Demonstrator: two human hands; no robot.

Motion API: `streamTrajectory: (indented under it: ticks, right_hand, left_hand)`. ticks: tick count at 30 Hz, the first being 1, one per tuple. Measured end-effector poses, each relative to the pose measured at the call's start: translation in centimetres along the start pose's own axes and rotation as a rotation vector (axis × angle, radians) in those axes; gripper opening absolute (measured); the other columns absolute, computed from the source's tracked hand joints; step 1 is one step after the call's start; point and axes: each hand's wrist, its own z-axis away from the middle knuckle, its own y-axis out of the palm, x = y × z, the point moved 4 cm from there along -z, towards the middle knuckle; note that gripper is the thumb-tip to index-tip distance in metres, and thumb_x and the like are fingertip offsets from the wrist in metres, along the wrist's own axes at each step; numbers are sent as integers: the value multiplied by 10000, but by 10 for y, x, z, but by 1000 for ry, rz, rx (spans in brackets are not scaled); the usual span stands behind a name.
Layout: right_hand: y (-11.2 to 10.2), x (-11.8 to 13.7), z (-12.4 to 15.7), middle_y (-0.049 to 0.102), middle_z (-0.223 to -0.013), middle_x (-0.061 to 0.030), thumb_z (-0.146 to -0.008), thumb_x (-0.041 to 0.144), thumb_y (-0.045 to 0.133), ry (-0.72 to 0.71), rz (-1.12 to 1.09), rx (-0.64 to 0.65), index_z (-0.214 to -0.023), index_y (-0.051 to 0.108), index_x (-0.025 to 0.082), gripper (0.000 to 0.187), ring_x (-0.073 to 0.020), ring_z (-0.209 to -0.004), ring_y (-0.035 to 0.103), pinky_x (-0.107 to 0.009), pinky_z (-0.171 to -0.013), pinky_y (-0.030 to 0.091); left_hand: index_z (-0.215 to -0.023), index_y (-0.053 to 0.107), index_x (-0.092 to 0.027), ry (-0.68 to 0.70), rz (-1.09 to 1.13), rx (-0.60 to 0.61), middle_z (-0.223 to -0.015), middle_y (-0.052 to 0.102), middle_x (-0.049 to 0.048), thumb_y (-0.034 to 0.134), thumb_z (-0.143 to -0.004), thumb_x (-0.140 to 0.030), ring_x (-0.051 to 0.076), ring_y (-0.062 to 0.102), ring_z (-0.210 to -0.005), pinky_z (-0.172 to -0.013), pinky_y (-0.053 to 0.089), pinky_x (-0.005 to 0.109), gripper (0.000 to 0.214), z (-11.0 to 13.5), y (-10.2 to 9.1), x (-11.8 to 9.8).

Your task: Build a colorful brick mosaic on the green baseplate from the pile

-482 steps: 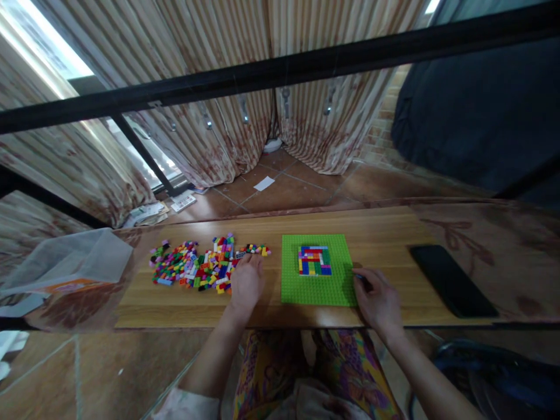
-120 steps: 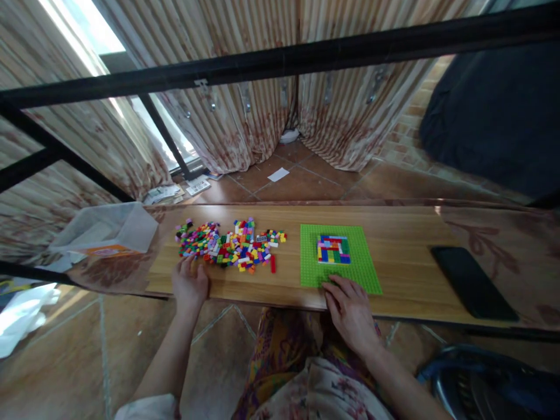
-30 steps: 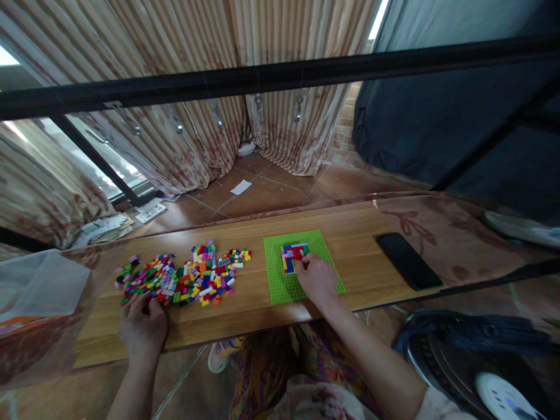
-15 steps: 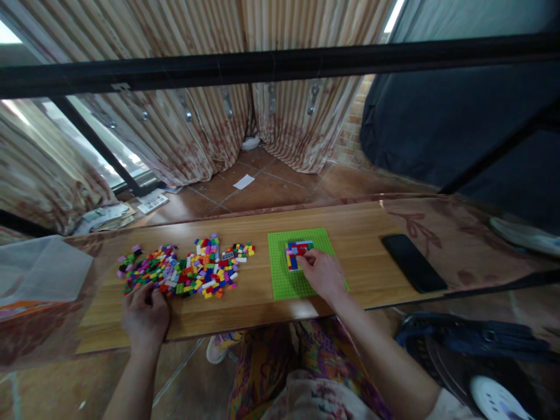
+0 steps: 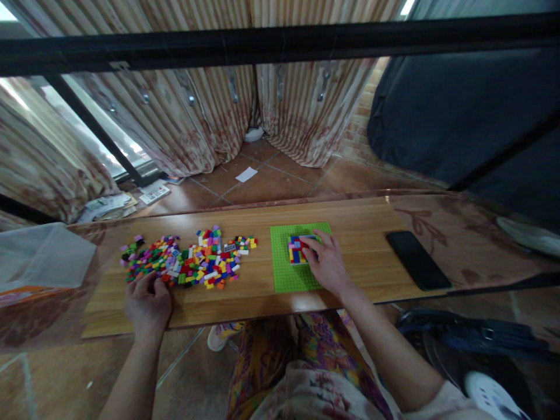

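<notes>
A small block of multicoloured building bricks (image 5: 296,255) stands on a green studded baseplate (image 5: 282,279). My right hand (image 5: 329,263) reaches over its right side. Thumb and forefinger come together at the top of the block, pinched at a building brick that the fingers mostly cover; the other fingers are loosely bent over the plate. At the left, my left hand (image 5: 149,300) rests on the table with curled fingers, at the near edge of a spread of loose bricks (image 5: 210,262). Its fingertips are partly hidden, and what they hold, if anything, does not show.
A black phone (image 5: 417,261) lies on the right of the wooden table board (image 5: 262,306). A translucent plastic box (image 5: 48,256) stands at the far left. A dark metal bar (image 5: 280,44) runs across beyond the table. Papers (image 5: 107,207) lie behind at left.
My right hand has shifted slightly across the brick block, its fingers more raised and spread over the right side. My left hand stays by the loose bricks. The view has tilted slightly.
</notes>
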Motion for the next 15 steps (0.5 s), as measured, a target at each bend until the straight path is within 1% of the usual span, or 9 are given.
streamTrajectory:
  ticks: [3, 9, 15]
  right_hand:
    - [4, -2, 6, 505, -1353, -118, -909, 303, 493, -5, 20, 7, -1156, 686, 250, 318, -300, -1199, 439, -497, -990, 386]
    - [7, -5, 8, 504, -1353, -126, -913, 293, 491, -8, 6, 5, -1168, 684, 235, 325, -299, -1207, 440, -495, -996, 396]
    - [10, -5, 8, 483, -1376, -138, -929, 320, 473, -12, -67, -8, -1174, 676, 223, 332, -292, -1250, 436, -506, -1024, 394]
  left_hand:
    - [-1062, 677, -108, -4, 1, 7, -1098, 633, 124, 471, -817, -313, 260, 564, -1100, -1009, 440, 393, 380, 0, 0, 0]
    - [-1088, 678, -114, -32, -16, 13, -1134, 625, 123, 472, -826, -325, 265, 582, -1077, -998, 454, 410, 395, 1, 0, -1]
    - [-1079, 682, -119, 0, -17, -12, -1141, 627, 137, 490, -837, -300, 281, 580, -1098, -999, 465, 443, 357, 1, 0, 0]
